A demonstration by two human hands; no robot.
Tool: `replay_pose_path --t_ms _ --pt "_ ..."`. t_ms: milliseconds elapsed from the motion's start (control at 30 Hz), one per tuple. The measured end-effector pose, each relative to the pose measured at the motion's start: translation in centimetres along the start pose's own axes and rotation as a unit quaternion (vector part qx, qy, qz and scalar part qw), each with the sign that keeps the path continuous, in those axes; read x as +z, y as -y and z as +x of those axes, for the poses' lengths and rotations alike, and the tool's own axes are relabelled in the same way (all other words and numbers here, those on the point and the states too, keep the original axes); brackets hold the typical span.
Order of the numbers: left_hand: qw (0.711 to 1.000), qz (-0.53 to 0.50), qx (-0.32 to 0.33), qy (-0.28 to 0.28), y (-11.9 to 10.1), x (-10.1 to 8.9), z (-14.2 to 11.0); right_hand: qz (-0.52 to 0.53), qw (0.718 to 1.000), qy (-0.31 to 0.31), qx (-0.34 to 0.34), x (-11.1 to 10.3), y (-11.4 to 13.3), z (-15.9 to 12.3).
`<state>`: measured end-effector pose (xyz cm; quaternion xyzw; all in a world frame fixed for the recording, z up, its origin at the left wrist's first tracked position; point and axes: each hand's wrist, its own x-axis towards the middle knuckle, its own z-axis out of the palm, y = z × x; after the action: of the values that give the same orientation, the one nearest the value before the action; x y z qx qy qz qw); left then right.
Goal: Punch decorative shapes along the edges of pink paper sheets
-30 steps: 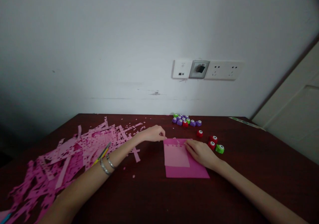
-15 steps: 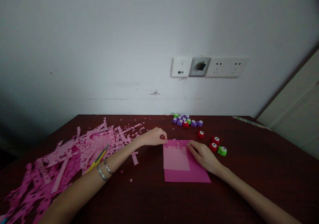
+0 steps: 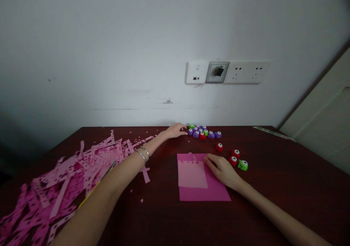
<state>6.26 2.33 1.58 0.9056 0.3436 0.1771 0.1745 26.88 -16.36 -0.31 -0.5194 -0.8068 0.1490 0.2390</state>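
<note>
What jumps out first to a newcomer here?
The big heap of pink paper strips sprawled over the desk's left side. Then the cluster of purple, green and red punches with eye-like dots near the wall, left hand beside it. Front and centre, the right hand rests on a bright pink sheet.

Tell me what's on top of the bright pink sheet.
On the bright pink sheet are a paler notched sheet, small pink bits and the right hand; what they cover can't be seen.
</note>
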Motion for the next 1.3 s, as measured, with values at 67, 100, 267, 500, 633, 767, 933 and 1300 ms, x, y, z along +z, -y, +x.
replay_pose_path --t_ms 67,100,267,500,633,767,933,1300 --pt "1.000 -0.006 0.010 0.015 0.6 0.6 1.3 -0.001 1.000 -0.003 -0.003 0.0 0.0 0.0" --pt "1.000 -0.013 0.011 0.023 0.9 0.9 1.8 0.000 1.000 -0.005 -0.005 0.1 -0.1 0.0" --pt "0.997 -0.055 -0.006 0.059 1.7 1.8 3.1 0.001 1.000 -0.011 -0.002 0.1 -0.2 0.2" --pt "0.996 -0.071 -0.019 0.046 1.8 1.6 2.8 0.004 1.000 -0.014 -0.003 0.0 -0.1 0.2" --pt "0.996 -0.085 -0.014 0.030 1.7 1.8 2.5 0.005 1.000 -0.011 0.000 0.1 -0.1 0.2" --pt "0.994 -0.104 -0.036 -0.009 1.2 1.9 1.8 0.008 1.000 -0.012 -0.004 0.0 -0.1 0.2" --pt "0.993 -0.110 -0.025 -0.038 -1.4 1.1 -0.8 0.008 1.000 -0.015 -0.005 0.0 -0.2 0.2" --pt "0.993 -0.118 0.001 -0.025 -6.9 2.0 -8.1 -0.005 1.000 -0.020 -0.008 0.1 -0.3 0.1"
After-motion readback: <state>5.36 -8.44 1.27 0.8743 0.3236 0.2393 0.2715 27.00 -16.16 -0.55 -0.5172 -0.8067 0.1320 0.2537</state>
